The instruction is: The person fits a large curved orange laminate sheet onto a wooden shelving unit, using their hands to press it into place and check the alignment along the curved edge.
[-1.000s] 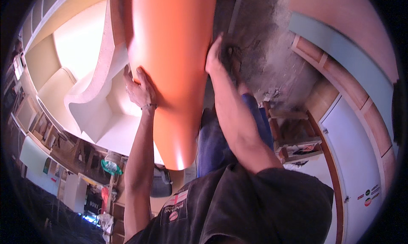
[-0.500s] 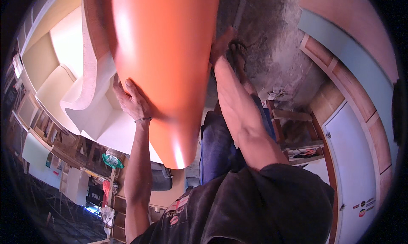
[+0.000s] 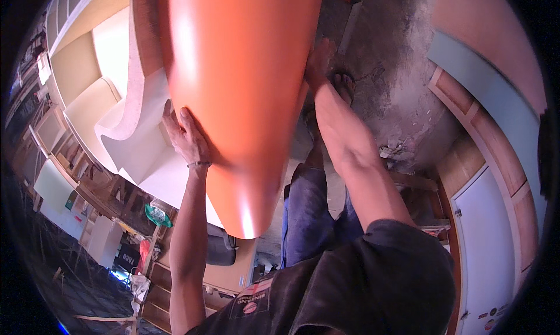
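Note:
A large glossy orange panel (image 3: 245,90), curved like a half-rolled sheet, runs from the top edge down toward my body and narrows to a rounded lower end. My left hand (image 3: 189,139) rests against its left edge, thumb on the orange face and fingers stretched out along the side. On the opposite edge, farther away, my right hand (image 3: 319,60) presses against the panel's side. The fingers of that hand are dim and partly hidden, so their grip is unclear. What lies beneath the panel is covered.
Left of the panel stands a white piece with a wavy cut edge (image 3: 111,131). A red-ended bar (image 3: 350,26) lies on the stained floor (image 3: 402,84) beyond my foot. At right are a wooden frame (image 3: 493,142) and a white door-like board (image 3: 487,236); shelving is lower left.
The whole scene has shifted right and slightly down in the picture. Both hands keep about the same places on the panel. More of my legs and of the floor between them shows.

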`<state>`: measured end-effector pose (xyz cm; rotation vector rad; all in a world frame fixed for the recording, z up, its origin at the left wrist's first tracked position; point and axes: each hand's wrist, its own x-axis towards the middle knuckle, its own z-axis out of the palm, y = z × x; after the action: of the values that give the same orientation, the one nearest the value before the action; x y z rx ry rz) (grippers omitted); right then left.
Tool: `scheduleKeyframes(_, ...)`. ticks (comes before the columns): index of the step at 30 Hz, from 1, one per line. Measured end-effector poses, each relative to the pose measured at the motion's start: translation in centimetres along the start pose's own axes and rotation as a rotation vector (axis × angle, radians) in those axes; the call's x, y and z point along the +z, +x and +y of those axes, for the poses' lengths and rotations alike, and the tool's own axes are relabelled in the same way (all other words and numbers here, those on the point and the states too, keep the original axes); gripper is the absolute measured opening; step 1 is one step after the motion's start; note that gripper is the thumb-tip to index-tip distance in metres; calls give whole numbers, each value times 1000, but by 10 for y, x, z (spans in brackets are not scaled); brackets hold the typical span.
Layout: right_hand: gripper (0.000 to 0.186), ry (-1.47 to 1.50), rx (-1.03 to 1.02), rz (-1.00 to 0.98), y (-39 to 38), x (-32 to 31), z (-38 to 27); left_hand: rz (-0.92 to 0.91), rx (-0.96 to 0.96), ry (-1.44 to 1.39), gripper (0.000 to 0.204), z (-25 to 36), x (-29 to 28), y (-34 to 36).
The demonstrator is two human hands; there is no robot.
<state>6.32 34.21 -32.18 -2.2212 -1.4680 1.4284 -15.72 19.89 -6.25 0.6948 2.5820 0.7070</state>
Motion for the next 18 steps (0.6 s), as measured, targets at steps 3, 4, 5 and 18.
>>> scheduleKeyframes(3,73,370,43,42,-64,-4,-15,33,54,91,68,-8,-12,5)
scheduleKeyframes(4,73,561,72,35,-101,-11,-30,24,17,112,70,-14,-17,5)
scheduleKeyframes(5,73,668,49,-24,-167,-30,-52,29,7,117,70,-22,-24,3)
scheduleKeyframes(18,72,403,93,-188,-273,-57,-76,23,-64,164,87,14,-17,-1)
